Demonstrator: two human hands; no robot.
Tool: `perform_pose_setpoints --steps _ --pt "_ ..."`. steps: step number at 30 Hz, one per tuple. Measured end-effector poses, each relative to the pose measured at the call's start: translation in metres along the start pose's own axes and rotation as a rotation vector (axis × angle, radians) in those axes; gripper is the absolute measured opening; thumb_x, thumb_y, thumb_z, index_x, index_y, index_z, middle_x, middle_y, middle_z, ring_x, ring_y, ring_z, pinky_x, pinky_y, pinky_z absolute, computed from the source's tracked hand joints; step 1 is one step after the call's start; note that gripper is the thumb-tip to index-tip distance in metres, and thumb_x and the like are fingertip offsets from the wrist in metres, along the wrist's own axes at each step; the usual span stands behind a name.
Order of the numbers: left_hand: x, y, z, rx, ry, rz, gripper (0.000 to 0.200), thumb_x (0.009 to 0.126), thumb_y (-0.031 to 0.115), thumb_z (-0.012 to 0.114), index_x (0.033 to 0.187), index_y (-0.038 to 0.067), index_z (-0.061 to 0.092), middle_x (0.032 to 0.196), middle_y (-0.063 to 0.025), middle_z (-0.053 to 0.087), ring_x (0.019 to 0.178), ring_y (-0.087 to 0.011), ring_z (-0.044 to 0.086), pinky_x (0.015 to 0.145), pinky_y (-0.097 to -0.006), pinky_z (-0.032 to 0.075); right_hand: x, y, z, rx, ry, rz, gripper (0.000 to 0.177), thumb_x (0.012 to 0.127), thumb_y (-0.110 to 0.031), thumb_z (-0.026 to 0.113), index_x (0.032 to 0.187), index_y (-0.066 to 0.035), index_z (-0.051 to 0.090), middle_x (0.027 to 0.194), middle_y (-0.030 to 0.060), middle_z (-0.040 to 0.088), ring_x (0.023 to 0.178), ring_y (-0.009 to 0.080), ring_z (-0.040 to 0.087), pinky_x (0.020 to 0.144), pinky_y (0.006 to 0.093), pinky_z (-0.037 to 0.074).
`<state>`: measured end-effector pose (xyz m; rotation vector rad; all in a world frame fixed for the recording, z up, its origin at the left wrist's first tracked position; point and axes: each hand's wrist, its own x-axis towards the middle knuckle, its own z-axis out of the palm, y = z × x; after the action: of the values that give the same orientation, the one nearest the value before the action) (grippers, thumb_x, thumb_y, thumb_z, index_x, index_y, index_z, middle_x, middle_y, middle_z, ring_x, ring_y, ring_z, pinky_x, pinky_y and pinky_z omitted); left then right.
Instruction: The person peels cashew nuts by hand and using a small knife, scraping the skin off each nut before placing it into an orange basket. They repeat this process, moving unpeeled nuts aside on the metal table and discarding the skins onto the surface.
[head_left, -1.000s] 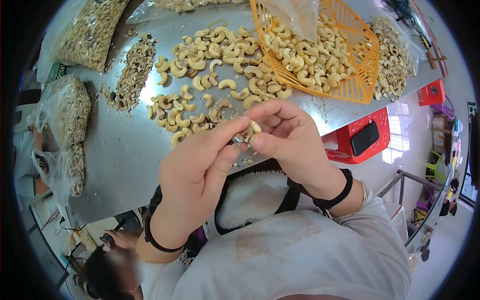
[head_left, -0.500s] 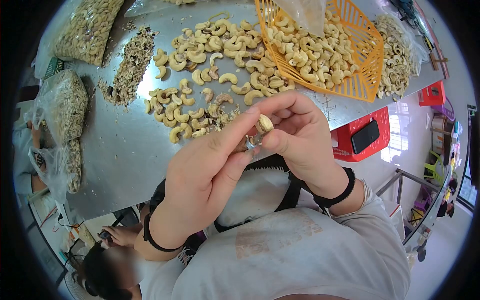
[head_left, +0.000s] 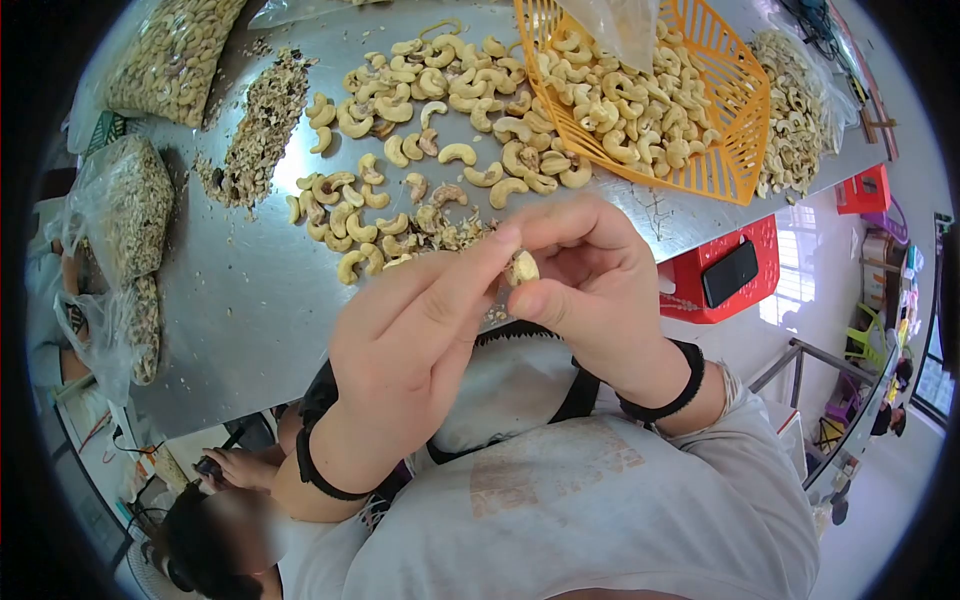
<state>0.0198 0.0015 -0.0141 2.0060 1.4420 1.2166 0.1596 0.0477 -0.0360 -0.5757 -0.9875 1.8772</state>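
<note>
Pinched between the thumb and fingers of my right hand (head_left: 595,270) is a pale cashew nut (head_left: 523,267), held just above the table's front edge. My left hand (head_left: 415,320) is closed beside it, its fingertips meeting the nut and the right fingertips. Whatever my left fingers grip is hidden now. Beyond my hands lie loose cashews (head_left: 430,85) on the metal table (head_left: 250,320), with a small heap of broken bits and skins (head_left: 465,232) just past my left fingers.
An orange plastic basket (head_left: 735,150) of cashews stands at the back right, beside a pile of split nuts (head_left: 790,110). Bags of nuts (head_left: 165,60) and crumbs (head_left: 140,210) sit left, near scraps (head_left: 265,120). A phone (head_left: 730,274) rests on a red stool (head_left: 690,290). Another person (head_left: 215,540) is lower left.
Both hands have shifted slightly, and the cashew has turned and dropped a little in my right fingers. A small shiny metal piece seen by my left thumb is now out of sight.
</note>
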Motion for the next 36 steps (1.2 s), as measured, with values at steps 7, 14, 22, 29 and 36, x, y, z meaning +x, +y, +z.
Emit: perform_pose_setpoints --steps 7,14,22,29,36 --pt "0.005 0.007 -0.009 -0.139 -0.053 -0.081 0.039 0.070 -0.004 0.054 0.109 0.001 0.050 0.083 -0.0121 0.057 0.067 -0.0220 0.055 0.060 -0.0261 0.044 0.001 -0.004 -0.001 -0.003 -0.012 0.051 0.030 0.066 -0.005 0.068 0.091 0.000 0.050 0.086 0.0046 0.054 0.080 0.0101 0.050 0.074 0.0231 0.040" --pt "0.003 0.007 -0.009 -0.168 -0.103 -0.141 0.040 0.070 -0.004 0.054 0.110 0.001 0.049 0.087 -0.0131 0.058 0.070 -0.0225 0.056 0.062 -0.0261 0.044 0.001 -0.003 0.000 -0.007 0.000 0.014 0.029 0.067 -0.003 0.067 0.091 0.000 0.051 0.088 0.0056 0.053 0.081 0.0109 0.050 0.074 0.0234 0.040" --pt "-0.001 0.000 -0.008 -0.217 -0.064 -0.164 0.037 0.073 -0.005 0.052 0.109 0.002 0.050 0.085 -0.0101 0.058 0.071 -0.0174 0.056 0.063 -0.0234 0.043 0.001 -0.006 0.001 -0.022 -0.004 0.055 0.032 0.066 -0.001 0.066 0.093 0.001 0.049 0.089 0.0067 0.054 0.084 0.0123 0.051 0.075 0.0245 0.042" --pt "0.001 0.003 -0.009 -0.244 -0.074 -0.197 0.037 0.073 -0.003 0.052 0.109 0.002 0.050 0.086 -0.0109 0.058 0.072 -0.0176 0.056 0.065 -0.0238 0.043 0.004 -0.008 -0.001 0.050 -0.026 0.084 0.031 0.067 0.001 0.065 0.093 0.001 0.047 0.089 0.0071 0.054 0.085 0.0131 0.052 0.073 0.0242 0.045" --pt "0.002 0.002 -0.009 -0.180 -0.087 -0.159 0.037 0.072 -0.004 0.053 0.108 0.002 0.050 0.089 -0.0119 0.058 0.073 -0.0186 0.057 0.065 -0.0237 0.043 0.003 -0.011 -0.002 0.017 -0.049 0.084 0.029 0.069 0.002 0.063 0.093 0.002 0.047 0.094 0.0101 0.054 0.091 0.0157 0.052 0.077 0.0260 0.045"
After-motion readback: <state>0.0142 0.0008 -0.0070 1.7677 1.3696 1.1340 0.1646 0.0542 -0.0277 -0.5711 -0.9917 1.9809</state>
